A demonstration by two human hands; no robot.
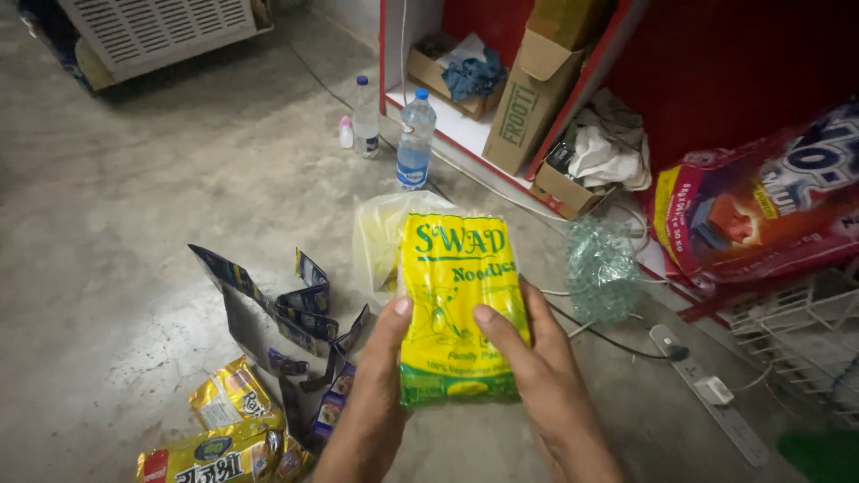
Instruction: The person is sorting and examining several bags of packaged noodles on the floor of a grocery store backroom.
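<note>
The flat yellow plastic noodle packet [456, 304] with green print is held up over the grey concrete floor [134, 224], in front of the person. The left hand [383, 358] grips its left edge, thumb on the front. The right hand [528, 358] grips its right side the same way. A clear plastic bag [380, 237] sits just behind the packet. Two clear water bottles [414, 139] stand farther back. Shiny gold snack packets [224, 420] and dark torn wrappers [295, 313] lie on the floor to the left. A white power strip [716, 398] lies to the right.
</note>
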